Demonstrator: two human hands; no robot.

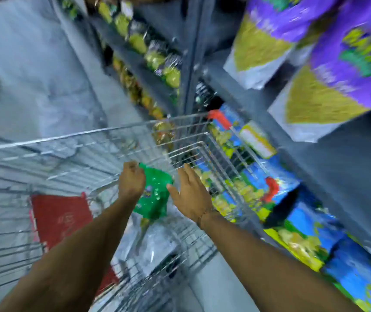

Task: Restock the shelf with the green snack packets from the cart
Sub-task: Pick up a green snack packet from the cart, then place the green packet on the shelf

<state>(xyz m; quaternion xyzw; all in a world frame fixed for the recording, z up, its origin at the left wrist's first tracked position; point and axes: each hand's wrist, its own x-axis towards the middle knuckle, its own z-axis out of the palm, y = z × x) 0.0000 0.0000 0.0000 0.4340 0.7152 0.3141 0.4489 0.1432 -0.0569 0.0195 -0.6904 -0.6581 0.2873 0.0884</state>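
Two bare forearms fill the bottom of the view, reaching forward over the wire cart (72,140), whose basket spreads across the left and centre with a red panel (61,219) on its near side. To the right stands the grey shelving (342,163), hard against the cart's far side, with purple bags (348,52) on an upper level and blue-and-yellow bags (276,190) on the level below. The green snack packet (155,194) hangs inside the cart's near right part, its long axis running roughly up and down and leaning slightly right at the bottom. The left hand (131,181) is clenched on the packet's upper left edge, knuckles toward the camera, wrist straight in line with the forearm. The right hand (192,194) is spread and holds nothing, palm turned leftward toward the packet, thumb just at its right edge; blur hides whether they touch. The shelf lies to the right of the grip and the free hand is the nearer to it, so a hand-over or a two-handed carry rightward looks the likely next move.
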